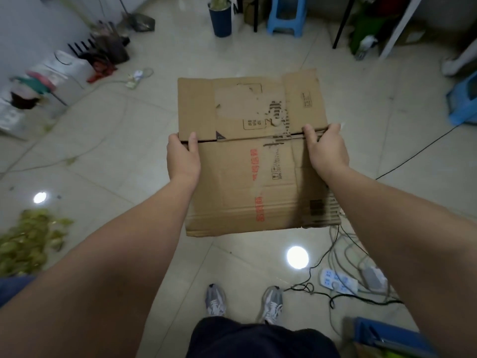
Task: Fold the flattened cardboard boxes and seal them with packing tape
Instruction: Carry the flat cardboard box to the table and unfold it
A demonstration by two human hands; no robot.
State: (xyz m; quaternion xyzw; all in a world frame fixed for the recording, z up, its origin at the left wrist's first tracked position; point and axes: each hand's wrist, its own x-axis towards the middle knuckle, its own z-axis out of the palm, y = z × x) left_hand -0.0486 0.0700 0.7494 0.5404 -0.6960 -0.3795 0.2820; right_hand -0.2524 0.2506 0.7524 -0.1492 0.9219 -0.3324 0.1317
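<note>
Above a pale tiled floor (134,140), a person standing upright holds a flattened cardboard box (240,182) out in front at about waist height, clear of the ground and roughly level. The box is brown and worn, with patches of its surface torn away to show the corrugation near the middle crease and at the near right corner. Its far flaps lie opened out flat past the crease. A line of red characters (258,187) runs along the near panel, too blurred to read. Beside it sits small black print with handling symbols, and a dark barcode-like block (316,206) is near the torn corner. A small framed label on the far flap is also illegible. The left hand (183,157) grips the left edge at the crease, thumb on top and fingers curled under. The right hand (326,148) grips the right edge at the same crease, thumb lying over the top face and fingers wrapped round the side. To the left on the floor lies a heap of yellow-green leaves (28,236). At the far side stand a light blue plastic stool (286,14) and a dark blue pot (221,18). Near the right lies a white power strip (338,280) among tangled cables (343,244). Directly below are two grey sneakers (216,299).
</note>
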